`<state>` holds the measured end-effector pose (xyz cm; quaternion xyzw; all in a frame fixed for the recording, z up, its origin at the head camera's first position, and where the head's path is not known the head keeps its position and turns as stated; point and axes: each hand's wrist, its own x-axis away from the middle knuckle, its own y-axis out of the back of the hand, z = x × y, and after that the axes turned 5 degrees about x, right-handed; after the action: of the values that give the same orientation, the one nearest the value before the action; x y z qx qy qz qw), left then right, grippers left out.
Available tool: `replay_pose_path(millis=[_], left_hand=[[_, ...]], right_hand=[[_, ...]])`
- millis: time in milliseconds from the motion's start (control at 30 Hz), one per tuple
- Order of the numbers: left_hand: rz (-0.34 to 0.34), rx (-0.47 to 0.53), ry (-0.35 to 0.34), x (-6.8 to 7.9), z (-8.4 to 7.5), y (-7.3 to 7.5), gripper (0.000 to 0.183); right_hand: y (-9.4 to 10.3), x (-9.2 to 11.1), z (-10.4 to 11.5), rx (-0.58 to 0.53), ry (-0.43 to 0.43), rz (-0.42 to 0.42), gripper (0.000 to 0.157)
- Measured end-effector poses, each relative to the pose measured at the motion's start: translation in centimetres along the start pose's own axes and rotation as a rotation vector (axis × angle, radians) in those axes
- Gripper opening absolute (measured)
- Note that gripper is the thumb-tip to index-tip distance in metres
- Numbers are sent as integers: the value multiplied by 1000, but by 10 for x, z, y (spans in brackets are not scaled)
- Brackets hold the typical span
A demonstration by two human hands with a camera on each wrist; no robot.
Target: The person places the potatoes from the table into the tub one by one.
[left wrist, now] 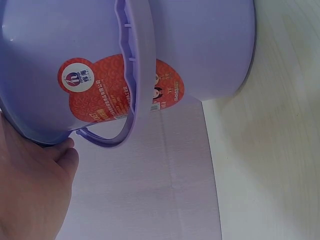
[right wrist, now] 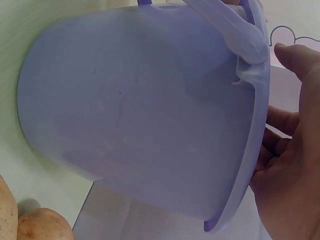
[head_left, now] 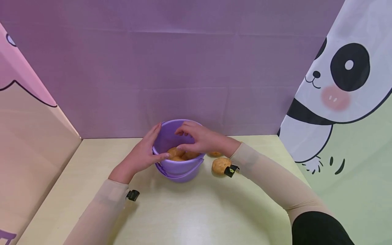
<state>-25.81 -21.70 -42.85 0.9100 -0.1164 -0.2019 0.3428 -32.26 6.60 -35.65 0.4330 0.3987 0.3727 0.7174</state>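
Observation:
A purple plastic bucket [head_left: 180, 166] stands upright near the back of the table, with several potatoes [head_left: 175, 153] inside. My left hand [head_left: 142, 151] holds its left rim, thumb over the front edge and fingers along the side. In the left wrist view, the bucket [left wrist: 205, 45] shows a red label and its lowered handle [left wrist: 146, 55]. Over the bucket's mouth is my right hand [head_left: 202, 137], fingers loosely bent and nothing between them. The right wrist view shows that hand [right wrist: 292, 165] beside the rim, thumb spread away from the fingers.
Right of the bucket, a potato [head_left: 220, 166] lies on the pale table [head_left: 190, 214], close under the right wrist. Another potato [head_left: 215, 154] sits behind it, partly hidden by the forearm. A purple cloth wall [head_left: 183, 68] rises behind the bucket, with printed panels at both sides.

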Motion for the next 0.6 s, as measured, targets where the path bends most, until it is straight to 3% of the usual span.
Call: replay_pose_path(millis=[333, 600], left_hand=[[5, -1, 4, 0, 0, 1, 119], [8, 1, 7, 0, -1, 1, 118]], right_hand=[[0, 0, -2, -11, 3, -2, 47], [4, 10, 0, -34, -50, -23, 45]])
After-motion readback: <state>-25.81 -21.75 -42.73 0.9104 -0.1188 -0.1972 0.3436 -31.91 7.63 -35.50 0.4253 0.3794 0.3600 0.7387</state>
